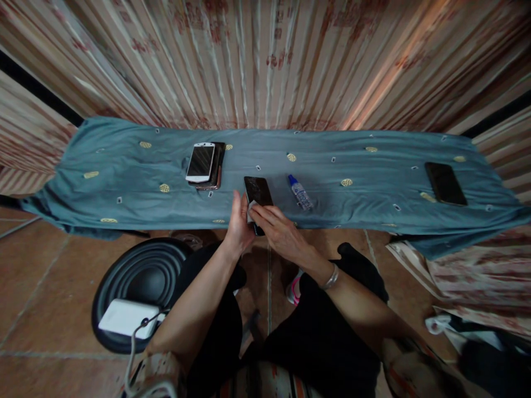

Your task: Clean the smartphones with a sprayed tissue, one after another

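A black phone (258,192) lies on the teal cloth (124,182) near its front edge. My left hand (239,224) grips the phone's near left edge. My right hand (281,232) presses a small white wipe (251,210) onto the near part of the screen, and the hand hides the phone's lower end. A small clear bottle with a blue cap (300,192) lies on its side just right of the phone.
A stack of phones with a white one on top (204,163) lies to the left on the cloth. Another dark phone (445,183) lies far right. A black round stool (141,282) with a white power bank (128,318) stands on the tiled floor. A striped curtain hangs behind.
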`<state>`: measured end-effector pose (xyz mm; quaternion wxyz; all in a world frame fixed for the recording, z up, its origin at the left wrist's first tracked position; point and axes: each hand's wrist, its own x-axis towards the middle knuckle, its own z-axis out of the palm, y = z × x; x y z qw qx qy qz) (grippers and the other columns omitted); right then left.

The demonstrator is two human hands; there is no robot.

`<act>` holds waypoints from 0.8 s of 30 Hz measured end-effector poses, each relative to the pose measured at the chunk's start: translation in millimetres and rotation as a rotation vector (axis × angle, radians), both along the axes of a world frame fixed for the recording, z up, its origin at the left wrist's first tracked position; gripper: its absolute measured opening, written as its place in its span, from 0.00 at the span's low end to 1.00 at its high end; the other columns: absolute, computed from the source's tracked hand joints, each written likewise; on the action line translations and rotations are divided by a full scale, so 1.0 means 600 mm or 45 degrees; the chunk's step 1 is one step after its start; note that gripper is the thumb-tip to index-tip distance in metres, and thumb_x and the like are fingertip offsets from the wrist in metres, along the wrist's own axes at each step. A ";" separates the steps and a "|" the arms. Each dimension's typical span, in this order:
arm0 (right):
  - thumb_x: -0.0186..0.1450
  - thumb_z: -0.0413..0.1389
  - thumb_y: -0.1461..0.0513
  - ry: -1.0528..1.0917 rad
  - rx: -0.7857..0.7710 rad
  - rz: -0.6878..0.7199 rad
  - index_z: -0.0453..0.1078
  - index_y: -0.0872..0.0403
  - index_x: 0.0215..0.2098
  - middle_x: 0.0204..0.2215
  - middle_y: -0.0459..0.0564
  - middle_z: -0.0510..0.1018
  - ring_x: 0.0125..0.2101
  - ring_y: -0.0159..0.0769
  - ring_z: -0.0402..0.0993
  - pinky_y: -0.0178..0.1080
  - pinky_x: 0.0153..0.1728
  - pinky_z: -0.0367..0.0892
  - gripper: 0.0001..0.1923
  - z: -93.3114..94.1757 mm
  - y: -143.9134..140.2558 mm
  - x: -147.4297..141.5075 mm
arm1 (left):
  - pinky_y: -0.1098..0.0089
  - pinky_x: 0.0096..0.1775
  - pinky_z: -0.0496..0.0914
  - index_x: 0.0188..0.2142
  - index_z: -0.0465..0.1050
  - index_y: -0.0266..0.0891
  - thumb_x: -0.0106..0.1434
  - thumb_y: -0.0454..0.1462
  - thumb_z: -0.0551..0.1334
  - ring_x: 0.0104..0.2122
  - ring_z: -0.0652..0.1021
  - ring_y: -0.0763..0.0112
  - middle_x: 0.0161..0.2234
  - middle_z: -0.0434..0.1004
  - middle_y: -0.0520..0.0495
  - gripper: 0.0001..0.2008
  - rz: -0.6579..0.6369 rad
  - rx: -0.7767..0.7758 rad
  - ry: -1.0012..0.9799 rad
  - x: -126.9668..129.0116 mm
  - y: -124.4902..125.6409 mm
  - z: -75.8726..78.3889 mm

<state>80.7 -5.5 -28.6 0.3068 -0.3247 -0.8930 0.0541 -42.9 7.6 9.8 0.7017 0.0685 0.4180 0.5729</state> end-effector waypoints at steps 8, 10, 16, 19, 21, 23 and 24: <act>0.68 0.43 0.73 0.009 -0.097 -0.114 0.64 0.62 0.64 0.61 0.61 0.70 0.59 0.46 0.65 0.52 0.62 0.65 0.27 -0.003 0.033 0.008 | 0.59 0.62 0.65 0.55 0.72 0.34 0.74 0.49 0.42 0.60 0.73 0.61 0.52 0.79 0.40 0.28 -0.136 0.108 -0.068 0.025 -0.010 -0.005; 0.69 0.42 0.72 0.025 -0.107 -0.146 0.64 0.63 0.64 0.61 0.62 0.69 0.59 0.47 0.64 0.52 0.63 0.65 0.27 -0.002 0.043 0.009 | 0.61 0.64 0.62 0.58 0.70 0.36 0.74 0.48 0.40 0.63 0.69 0.63 0.57 0.76 0.42 0.29 -0.162 0.129 -0.057 0.030 -0.012 -0.008; 0.68 0.43 0.72 0.062 -0.128 -0.237 0.63 0.59 0.65 0.62 0.59 0.69 0.61 0.45 0.63 0.52 0.63 0.64 0.28 0.000 0.064 0.010 | 0.64 0.67 0.55 0.65 0.62 0.39 0.74 0.44 0.42 0.68 0.59 0.69 0.66 0.65 0.48 0.26 -0.171 0.224 0.065 0.036 -0.017 -0.012; 0.69 0.42 0.72 0.086 -0.128 -0.254 0.63 0.60 0.65 0.62 0.60 0.70 0.60 0.45 0.65 0.52 0.62 0.65 0.27 -0.002 0.072 0.014 | 0.59 0.67 0.56 0.65 0.62 0.42 0.74 0.47 0.42 0.68 0.60 0.66 0.65 0.67 0.47 0.27 -0.192 0.240 0.071 0.034 -0.018 -0.013; 0.69 0.42 0.71 0.095 -0.124 -0.282 0.64 0.61 0.65 0.61 0.61 0.70 0.60 0.45 0.65 0.52 0.62 0.64 0.27 -0.005 0.077 0.019 | 0.58 0.66 0.58 0.64 0.65 0.44 0.74 0.48 0.42 0.67 0.62 0.64 0.63 0.69 0.47 0.27 -0.204 0.254 0.026 0.032 -0.018 -0.014; 0.69 0.41 0.71 0.096 -0.132 -0.318 0.64 0.62 0.64 0.60 0.63 0.71 0.59 0.46 0.66 0.53 0.62 0.64 0.27 -0.008 0.082 0.024 | 0.58 0.65 0.60 0.62 0.67 0.44 0.73 0.50 0.44 0.66 0.64 0.62 0.61 0.71 0.46 0.27 -0.209 0.267 -0.024 0.029 -0.018 -0.014; 0.69 0.41 0.71 0.097 -0.139 -0.333 0.64 0.63 0.64 0.60 0.63 0.71 0.59 0.47 0.66 0.54 0.62 0.64 0.27 -0.010 0.084 0.027 | 0.58 0.64 0.60 0.61 0.68 0.44 0.72 0.51 0.45 0.65 0.66 0.61 0.61 0.72 0.45 0.27 -0.204 0.267 -0.039 0.027 -0.017 -0.015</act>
